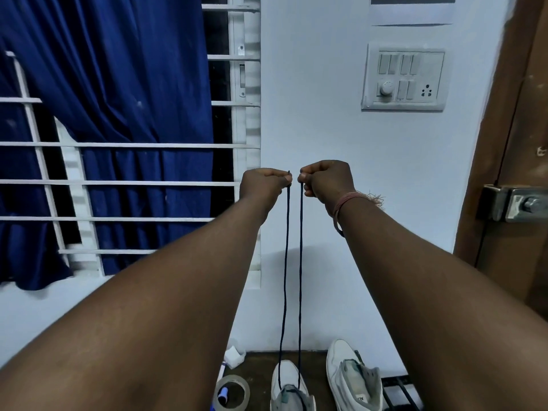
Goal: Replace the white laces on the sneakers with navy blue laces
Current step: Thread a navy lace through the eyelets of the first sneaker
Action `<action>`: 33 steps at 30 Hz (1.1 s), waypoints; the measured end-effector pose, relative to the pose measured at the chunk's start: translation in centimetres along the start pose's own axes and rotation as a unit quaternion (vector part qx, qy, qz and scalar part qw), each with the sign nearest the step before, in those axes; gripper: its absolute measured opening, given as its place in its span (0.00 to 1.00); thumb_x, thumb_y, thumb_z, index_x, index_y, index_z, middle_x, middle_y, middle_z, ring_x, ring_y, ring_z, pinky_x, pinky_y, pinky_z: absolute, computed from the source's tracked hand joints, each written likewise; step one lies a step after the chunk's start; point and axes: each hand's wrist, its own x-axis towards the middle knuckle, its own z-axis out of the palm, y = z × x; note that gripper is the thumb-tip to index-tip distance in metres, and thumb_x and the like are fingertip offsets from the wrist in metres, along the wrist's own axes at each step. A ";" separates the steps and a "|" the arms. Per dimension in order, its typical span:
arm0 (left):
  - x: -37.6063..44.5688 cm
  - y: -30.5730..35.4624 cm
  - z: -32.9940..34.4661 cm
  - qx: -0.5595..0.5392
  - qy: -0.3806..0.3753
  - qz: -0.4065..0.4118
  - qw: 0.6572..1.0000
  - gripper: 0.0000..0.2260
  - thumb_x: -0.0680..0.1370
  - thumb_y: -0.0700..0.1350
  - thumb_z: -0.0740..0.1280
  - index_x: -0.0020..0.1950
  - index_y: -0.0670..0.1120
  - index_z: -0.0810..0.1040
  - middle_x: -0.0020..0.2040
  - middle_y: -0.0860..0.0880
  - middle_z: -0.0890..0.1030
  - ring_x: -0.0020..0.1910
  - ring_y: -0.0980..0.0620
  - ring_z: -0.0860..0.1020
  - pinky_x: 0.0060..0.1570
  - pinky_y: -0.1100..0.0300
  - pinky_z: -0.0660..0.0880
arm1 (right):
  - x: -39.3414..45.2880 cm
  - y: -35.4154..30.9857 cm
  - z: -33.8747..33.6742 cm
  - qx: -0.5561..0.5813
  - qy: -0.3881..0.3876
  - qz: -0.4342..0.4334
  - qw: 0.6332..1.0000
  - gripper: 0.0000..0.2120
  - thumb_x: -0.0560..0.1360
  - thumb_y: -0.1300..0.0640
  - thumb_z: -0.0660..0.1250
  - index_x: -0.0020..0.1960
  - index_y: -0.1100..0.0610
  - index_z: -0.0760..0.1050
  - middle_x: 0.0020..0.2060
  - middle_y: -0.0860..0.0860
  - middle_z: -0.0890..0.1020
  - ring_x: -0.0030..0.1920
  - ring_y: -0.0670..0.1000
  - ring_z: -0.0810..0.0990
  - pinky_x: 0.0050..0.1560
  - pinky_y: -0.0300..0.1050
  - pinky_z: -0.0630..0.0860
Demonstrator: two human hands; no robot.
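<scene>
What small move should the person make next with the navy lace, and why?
Probably lower both hands and cross the ends for the next eyelets. The left hand and right hand hold the navy lace ends level and taut, already threaded through the near sneaker, so the lengths look evened.

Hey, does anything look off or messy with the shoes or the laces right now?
Nothing looks damaged. The left hand and right hand each pinch an end of the navy lace, pulled up level from the left sneaker. The right sneaker sits angled beside it and appears unlaced.
</scene>
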 end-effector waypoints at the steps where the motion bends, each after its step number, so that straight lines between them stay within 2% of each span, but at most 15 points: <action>1: -0.3 -0.6 -0.1 0.004 -0.008 -0.006 1.000 0.05 0.76 0.43 0.75 0.50 0.45 0.87 0.46 0.48 0.88 0.47 0.50 0.83 0.51 0.57 0.79 | -0.3 0.8 0.1 -0.014 -0.003 -0.007 1.000 0.08 0.72 0.69 0.72 0.39 0.57 0.82 0.40 0.55 0.85 0.36 0.51 0.81 0.43 0.47 0.84; 3: -1.1 -2.7 -0.3 0.022 -0.031 -0.023 0.999 0.05 0.78 0.42 0.73 0.51 0.43 0.85 0.47 0.46 0.88 0.47 0.49 0.84 0.54 0.55 0.79 | -1.0 3.2 0.1 -0.077 -0.025 -0.031 0.996 0.07 0.72 0.66 0.72 0.41 0.55 0.83 0.40 0.50 0.85 0.40 0.49 0.82 0.45 0.45 0.82; 5: -2.3 -5.7 -0.6 0.043 -0.059 -0.046 0.996 0.06 0.81 0.41 0.69 0.54 0.40 0.81 0.48 0.42 0.87 0.42 0.49 0.83 0.50 0.55 0.79 | -2.5 6.2 0.1 -0.149 -0.079 -0.040 0.985 0.06 0.73 0.65 0.70 0.41 0.55 0.82 0.41 0.47 0.84 0.43 0.48 0.82 0.47 0.43 0.79; 8: -5.4 -12.6 -1.5 0.130 -0.100 -0.080 0.983 0.04 0.83 0.39 0.65 0.51 0.40 0.78 0.44 0.41 0.85 0.38 0.49 0.81 0.40 0.61 0.76 | -6.2 13.1 0.4 -0.234 -0.186 -0.008 0.954 0.05 0.73 0.62 0.67 0.40 0.54 0.80 0.42 0.50 0.84 0.47 0.53 0.83 0.54 0.52 0.81; 10: -7.6 -18.0 -2.0 0.206 -0.113 -0.119 0.965 0.06 0.81 0.39 0.65 0.45 0.43 0.78 0.45 0.42 0.84 0.44 0.46 0.82 0.46 0.58 0.76 | -9.2 18.4 0.4 -0.247 -0.239 0.039 0.938 0.04 0.69 0.58 0.62 0.40 0.53 0.76 0.41 0.55 0.83 0.45 0.60 0.84 0.50 0.60 0.82; 12: -10.1 -22.9 -2.1 0.261 -0.107 -0.183 0.942 0.05 0.80 0.39 0.65 0.45 0.44 0.79 0.51 0.39 0.84 0.52 0.42 0.82 0.53 0.53 0.77 | -12.5 23.6 0.3 -0.240 -0.267 0.107 0.927 0.06 0.69 0.62 0.60 0.41 0.53 0.72 0.40 0.60 0.82 0.42 0.63 0.84 0.43 0.62 0.83; 15: -13.5 -28.0 -1.8 0.268 -0.117 -0.257 0.921 0.11 0.82 0.39 0.61 0.61 0.36 0.79 0.61 0.36 0.81 0.62 0.38 0.79 0.49 0.58 0.76 | -16.5 29.5 0.3 -0.301 -0.266 0.134 0.906 0.07 0.74 0.63 0.61 0.47 0.52 0.70 0.43 0.56 0.81 0.45 0.59 0.81 0.46 0.51 0.77; 17: -15.3 -30.3 -1.5 0.273 -0.133 -0.290 0.908 0.15 0.84 0.42 0.61 0.65 0.35 0.77 0.64 0.37 0.80 0.63 0.39 0.79 0.48 0.58 0.75 | -18.1 32.1 0.7 -0.337 -0.274 0.131 0.891 0.05 0.77 0.61 0.61 0.51 0.54 0.69 0.47 0.58 0.81 0.49 0.59 0.80 0.49 0.48 0.73; 20: -16.7 -33.1 -0.8 0.275 -0.154 -0.280 0.907 0.15 0.82 0.49 0.65 0.57 0.38 0.81 0.59 0.37 0.83 0.57 0.40 0.82 0.51 0.52 0.77 | -19.8 34.5 1.5 -0.381 -0.291 0.125 0.869 0.07 0.80 0.61 0.59 0.56 0.59 0.73 0.53 0.61 0.81 0.55 0.62 0.80 0.55 0.50 0.74; 22: -17.7 -34.3 -0.1 0.296 -0.180 -0.293 0.891 0.15 0.81 0.48 0.68 0.50 0.36 0.81 0.51 0.35 0.83 0.51 0.38 0.82 0.45 0.53 0.74 | -20.8 35.7 1.8 -0.398 -0.296 0.134 0.858 0.07 0.76 0.59 0.60 0.52 0.54 0.75 0.52 0.59 0.82 0.54 0.62 0.81 0.56 0.52 0.76; 24: -18.6 -35.6 0.5 0.318 -0.185 -0.294 0.882 0.13 0.80 0.46 0.68 0.55 0.36 0.79 0.53 0.37 0.83 0.55 0.40 0.81 0.48 0.54 0.73 | -21.5 38.1 1.8 -0.396 -0.281 0.134 0.864 0.07 0.72 0.58 0.62 0.42 0.46 0.69 0.46 0.54 0.81 0.49 0.59 0.81 0.52 0.53 0.76; 27: -19.5 -36.5 0.8 0.322 -0.137 -0.287 0.892 0.08 0.81 0.43 0.64 0.59 0.41 0.76 0.56 0.43 0.81 0.57 0.43 0.79 0.47 0.57 0.69 | -22.1 39.6 1.5 -0.394 -0.250 0.133 0.874 0.12 0.71 0.60 0.64 0.37 0.46 0.65 0.41 0.53 0.79 0.44 0.58 0.79 0.47 0.54 0.76; 29: -19.5 -37.2 0.7 0.317 -0.132 -0.287 0.895 0.04 0.81 0.42 0.64 0.47 0.46 0.76 0.52 0.43 0.82 0.55 0.43 0.80 0.47 0.57 0.69 | -22.4 37.7 1.0 -0.400 -0.247 0.120 0.874 0.07 0.72 0.64 0.62 0.40 0.52 0.70 0.42 0.57 0.80 0.45 0.60 0.79 0.49 0.54 0.77; 31: -19.5 -37.9 0.4 0.299 -0.145 -0.295 0.896 0.12 0.79 0.41 0.67 0.36 0.51 0.76 0.44 0.46 0.82 0.52 0.44 0.81 0.46 0.57 0.72 | -22.7 37.4 0.7 -0.420 -0.249 0.101 0.867 0.06 0.74 0.65 0.61 0.48 0.60 0.75 0.49 0.61 0.81 0.51 0.61 0.80 0.53 0.50 0.74; 33: -19.6 -38.2 0.1 0.265 -0.137 -0.320 0.899 0.11 0.77 0.41 0.70 0.35 0.49 0.82 0.39 0.48 0.82 0.47 0.47 0.81 0.44 0.58 0.71 | -22.9 37.4 0.6 -0.446 -0.250 0.097 0.854 0.10 0.77 0.66 0.60 0.56 0.64 0.75 0.55 0.63 0.80 0.57 0.62 0.79 0.58 0.50 0.72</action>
